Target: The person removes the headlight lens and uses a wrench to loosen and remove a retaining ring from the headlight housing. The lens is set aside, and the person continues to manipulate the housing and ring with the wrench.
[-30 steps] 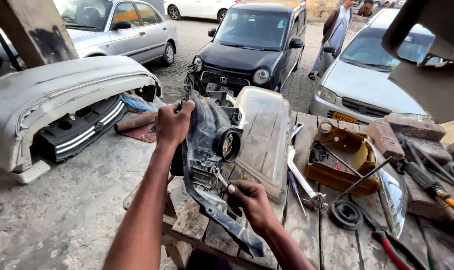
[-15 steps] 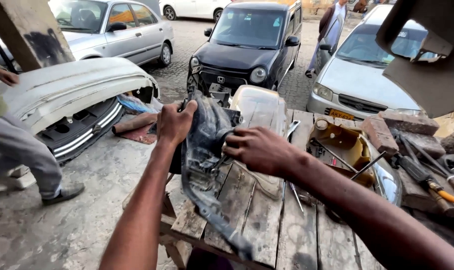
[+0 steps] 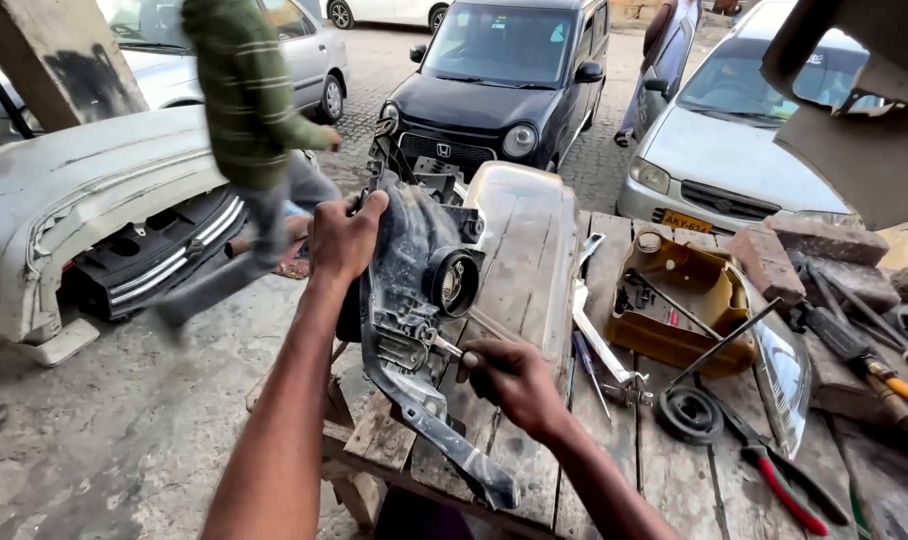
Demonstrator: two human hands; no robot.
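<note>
The left hand [image 3: 342,238] is closed over the far top edge of the headlamp housing [image 3: 414,300], which is held upright on the near left part of the table [image 3: 664,480]. The right hand [image 3: 509,382] is curled tight around a screwdriver [image 3: 446,346], whose tip is set against the housing's back, just below the round socket [image 3: 454,283]. A clear lens [image 3: 524,260] is stood just behind the housing. To the right, a yellow tub [image 3: 689,305] is laid on the table, with a black ring [image 3: 690,413] and red-handled pliers [image 3: 774,480] nearer. Bricks [image 3: 794,245] are set at the far right. On the left, a white bumper [image 3: 84,200] is seen on the ground, with a person in green [image 3: 244,90] passing beyond it. Cars [image 3: 504,70] are parked farther off.
</note>
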